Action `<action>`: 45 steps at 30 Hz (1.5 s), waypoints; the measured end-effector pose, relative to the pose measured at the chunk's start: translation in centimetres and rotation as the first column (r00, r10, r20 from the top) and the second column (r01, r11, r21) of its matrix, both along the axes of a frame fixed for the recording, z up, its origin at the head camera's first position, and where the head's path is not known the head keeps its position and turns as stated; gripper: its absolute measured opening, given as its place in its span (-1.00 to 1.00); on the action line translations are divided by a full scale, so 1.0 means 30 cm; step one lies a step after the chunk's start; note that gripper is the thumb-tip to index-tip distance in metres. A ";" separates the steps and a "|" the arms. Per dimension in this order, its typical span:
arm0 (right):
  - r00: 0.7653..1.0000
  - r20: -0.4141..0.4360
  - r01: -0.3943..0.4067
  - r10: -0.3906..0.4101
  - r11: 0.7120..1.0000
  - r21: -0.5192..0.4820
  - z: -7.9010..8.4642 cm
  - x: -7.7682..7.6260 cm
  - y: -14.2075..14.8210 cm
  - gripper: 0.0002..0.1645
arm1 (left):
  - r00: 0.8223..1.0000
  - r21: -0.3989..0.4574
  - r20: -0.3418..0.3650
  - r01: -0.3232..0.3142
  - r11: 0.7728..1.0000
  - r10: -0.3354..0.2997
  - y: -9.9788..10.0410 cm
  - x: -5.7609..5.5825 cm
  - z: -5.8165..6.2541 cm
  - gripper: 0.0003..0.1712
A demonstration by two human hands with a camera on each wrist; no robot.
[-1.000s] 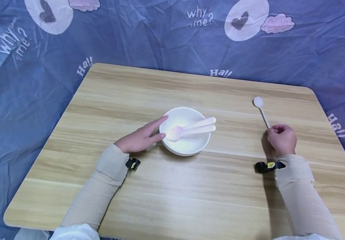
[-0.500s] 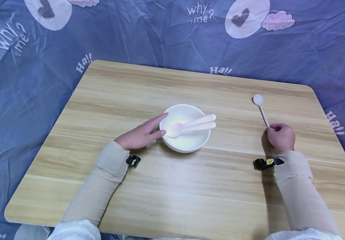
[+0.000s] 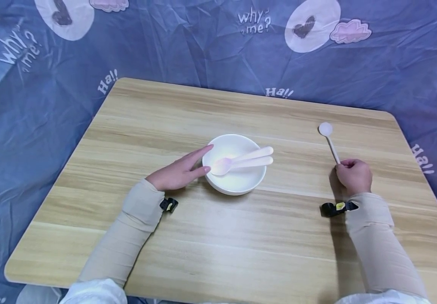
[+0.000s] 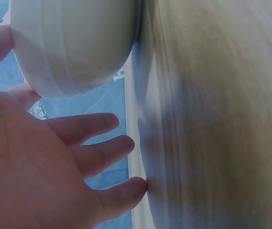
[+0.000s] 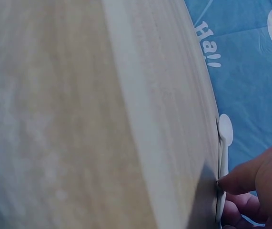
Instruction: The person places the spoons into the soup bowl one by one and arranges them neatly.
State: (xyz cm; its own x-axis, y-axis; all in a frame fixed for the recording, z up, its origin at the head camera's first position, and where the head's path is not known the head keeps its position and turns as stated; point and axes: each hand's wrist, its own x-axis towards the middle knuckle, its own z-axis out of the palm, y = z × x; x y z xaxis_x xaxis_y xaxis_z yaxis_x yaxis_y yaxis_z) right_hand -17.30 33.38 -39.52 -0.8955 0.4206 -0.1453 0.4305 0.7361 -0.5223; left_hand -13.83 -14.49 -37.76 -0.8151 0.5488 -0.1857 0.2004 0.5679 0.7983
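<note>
A white bowl point(image 3: 237, 185) stands on the table with two pale pink spoons point(image 3: 254, 158) in it, their handles over its right rim. My left hand point(image 3: 176, 172) is at the bowl's left side, thumb and index finger touching the rim. In the left wrist view the other fingers of the left hand point(image 4: 45, 157) stretch out, apart from the bowl point(image 4: 78, 43). Toward the right, my right hand point(image 3: 355, 176) pinches the handle of a white spoon point(image 3: 331, 145). That spoon's round head point(image 5: 225, 129) points to the far edge; its handle end is hidden by the fingers.
The wooden table point(image 3: 146, 114) has rounded corners. Behind it hangs a blue printed cloth point(image 3: 203, 46). Both wrists wear small black cameras, one on the left wrist point(image 3: 169, 205) and one on the right wrist point(image 3: 334, 209).
</note>
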 end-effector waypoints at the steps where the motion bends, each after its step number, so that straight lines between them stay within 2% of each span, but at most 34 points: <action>1: 1.000 0.001 -0.001 0.001 1.000 -0.001 0.000 0.001 -0.001 -0.62 | 1.000 -0.004 0.001 -0.002 1.000 0.002 0.000 0.001 0.000 -0.24; 9: 1.000 0.000 0.009 -0.009 1.000 -0.019 -0.010 0.013 0.001 -0.65 | 1.000 -0.016 0.007 0.000 1.000 0.000 0.001 0.006 -0.005 -0.25; 18: 1.000 0.011 -0.003 0.003 1.000 -0.026 -0.005 0.022 -0.002 -0.57 | 1.000 -0.024 0.000 0.007 1.000 -0.007 0.002 0.008 -0.011 -0.25; 32: 0.996 0.032 -0.086 0.086 0.996 -0.002 0.009 0.024 0.004 -0.62 | 1.000 -0.029 -0.018 0.003 1.000 -0.003 0.006 0.010 -0.005 -0.25; 45: 0.996 0.008 -0.089 0.089 0.996 -0.018 0.012 0.026 -0.001 -0.59 | 1.000 -0.025 -0.022 -0.014 1.000 0.013 0.002 0.013 -0.002 -0.25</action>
State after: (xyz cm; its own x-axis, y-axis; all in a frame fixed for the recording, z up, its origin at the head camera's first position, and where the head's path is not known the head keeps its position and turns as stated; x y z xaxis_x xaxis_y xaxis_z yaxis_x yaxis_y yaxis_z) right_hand -16.51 33.34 -39.16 -0.9279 0.3369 -0.1597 0.3683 0.7624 -0.5321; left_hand -13.44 -14.41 -37.82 -0.8265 0.5330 -0.1811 0.2098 0.5902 0.7795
